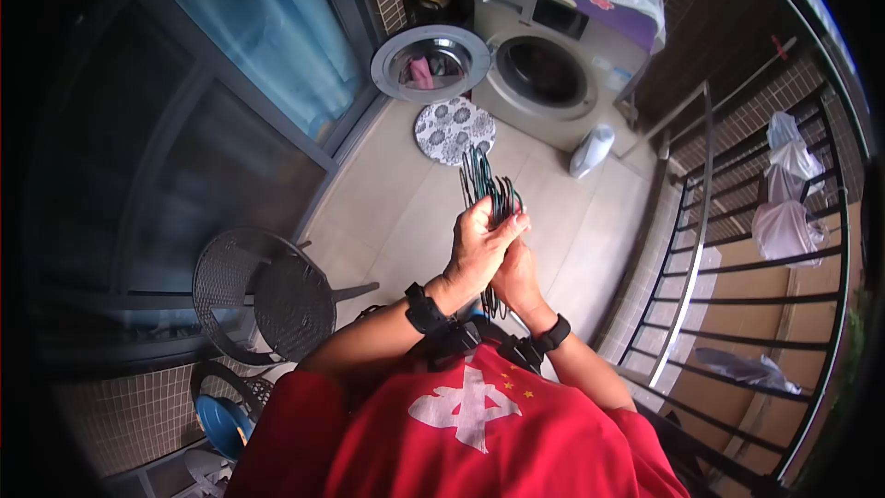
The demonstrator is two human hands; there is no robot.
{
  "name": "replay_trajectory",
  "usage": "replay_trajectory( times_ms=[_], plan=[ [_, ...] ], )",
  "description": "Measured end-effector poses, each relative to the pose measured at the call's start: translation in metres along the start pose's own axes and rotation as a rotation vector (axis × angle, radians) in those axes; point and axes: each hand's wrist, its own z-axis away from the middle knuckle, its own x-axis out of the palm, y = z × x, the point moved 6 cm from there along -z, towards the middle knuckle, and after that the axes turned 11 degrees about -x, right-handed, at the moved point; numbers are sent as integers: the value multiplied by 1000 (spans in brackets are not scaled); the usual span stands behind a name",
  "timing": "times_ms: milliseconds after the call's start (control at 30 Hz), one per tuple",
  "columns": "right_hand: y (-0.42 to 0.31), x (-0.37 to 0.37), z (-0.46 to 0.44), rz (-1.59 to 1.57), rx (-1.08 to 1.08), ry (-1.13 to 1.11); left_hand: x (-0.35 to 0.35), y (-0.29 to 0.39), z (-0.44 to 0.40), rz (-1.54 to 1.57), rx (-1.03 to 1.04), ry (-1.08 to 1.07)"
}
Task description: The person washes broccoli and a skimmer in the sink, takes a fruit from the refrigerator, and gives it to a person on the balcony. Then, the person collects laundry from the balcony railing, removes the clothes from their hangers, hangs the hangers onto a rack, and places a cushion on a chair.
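Note:
A bundle of thin dark and green wire-like hangers (479, 171) stands up from my hands, in front of my chest. My left hand (475, 244) is closed around the bundle from the left side. My right hand (518, 267) is closed on it too, pressed against my left hand, with its thumb near the top. More of the thin loops hang below both hands. Exactly what the bundle is made of is hard to make out.
Ahead stands a washing machine (516, 65) with its door (430, 65) open. Near it are a round patterned stool (454, 131) and a detergent bottle (592, 150). A wicker chair (295, 309) is at left. A railing (737, 298) with hanging cloths runs along the right.

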Motion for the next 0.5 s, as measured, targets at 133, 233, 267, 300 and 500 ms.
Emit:
replay_trajectory(
  times_ms=[133, 233, 267, 300, 500],
  plan=[
    [23, -7, -52, -380, -155, 169, 15, 17, -58, -24, 65, 3],
    [39, -39, -117, -544, -167, 296, 15, 21, -124, -98, 71, -23],
    [39, -45, -137, -514, -96, 212, 13, 33, -142, -70, 38, -63],
    [44, -52, -154, -491, -9, 130, 15, 40, -160, -50, -10, -98],
    [22, -104, -285, -399, -51, 169, 18, 110, -281, -93, 126, -302]
  ],
)
